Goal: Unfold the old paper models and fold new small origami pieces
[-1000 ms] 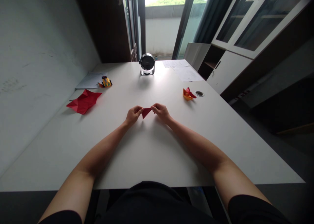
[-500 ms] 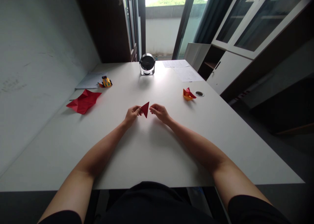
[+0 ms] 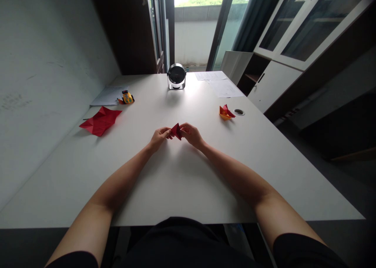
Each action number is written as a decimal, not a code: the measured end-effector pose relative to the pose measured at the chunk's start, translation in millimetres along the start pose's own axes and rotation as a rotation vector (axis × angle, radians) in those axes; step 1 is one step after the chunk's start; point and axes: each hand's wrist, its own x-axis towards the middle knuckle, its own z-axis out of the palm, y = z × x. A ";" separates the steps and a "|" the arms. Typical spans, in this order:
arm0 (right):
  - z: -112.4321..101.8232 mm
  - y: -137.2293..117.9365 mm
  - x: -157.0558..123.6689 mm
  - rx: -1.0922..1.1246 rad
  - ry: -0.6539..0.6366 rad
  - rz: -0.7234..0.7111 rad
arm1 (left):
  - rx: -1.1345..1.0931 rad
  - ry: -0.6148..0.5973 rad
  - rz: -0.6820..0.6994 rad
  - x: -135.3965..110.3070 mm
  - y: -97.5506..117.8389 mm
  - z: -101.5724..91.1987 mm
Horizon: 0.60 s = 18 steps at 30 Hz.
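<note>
A small piece of folded red paper (image 3: pixel 176 131) is held just above the table, its right side spread apart and showing a dark inside. My left hand (image 3: pixel 160 137) pinches its left corner between thumb and fingers. At the spread side, my right hand (image 3: pixel 191 134) has its fingers closed on the paper's edge, with the fingertips partly hidden by the fold. The exact fold shape is too small to make out.
On the white table (image 3: pixel 182 189), a creased red sheet (image 3: pixel 101 121) lies left beside a yellow toy (image 3: pixel 127 97). A round black device on a stand (image 3: pixel 176 76) is at the back. Orange and red paper boats (image 3: pixel 225 113) sit right, near a cable hole (image 3: pixel 239 112) and papers (image 3: pixel 225 88).
My right hand has come onto the red paper, which it was apart from before. The flat triangle has been spread at its right side and turned slightly.
</note>
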 end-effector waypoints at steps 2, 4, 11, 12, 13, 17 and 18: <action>0.0 -1.9 -0.5 -0.028 0.017 0.006 | -0.009 0.007 -0.012 0.0 0.9 0.4; -0.1 -3.8 -1.2 -0.057 0.036 0.001 | -0.020 0.020 -0.024 0.0 1.4 0.7; -1.5 -2.8 -2.2 -0.154 0.038 -0.024 | 0.001 0.009 -0.022 0.2 -1.8 -0.2; -1.5 -1.8 -2.0 -0.149 0.035 -0.028 | 0.008 0.014 -0.021 0.4 -3.1 -0.2; -1.6 -0.9 -1.8 -0.141 0.032 -0.032 | 0.015 0.019 -0.020 0.7 -4.4 -0.2; -2.0 -0.8 -1.6 -0.123 0.029 -0.031 | 0.020 0.077 -0.008 0.4 -7.0 1.5; -2.1 -1.3 -1.7 -0.122 0.019 -0.024 | 0.021 0.102 0.002 -0.2 -6.5 2.2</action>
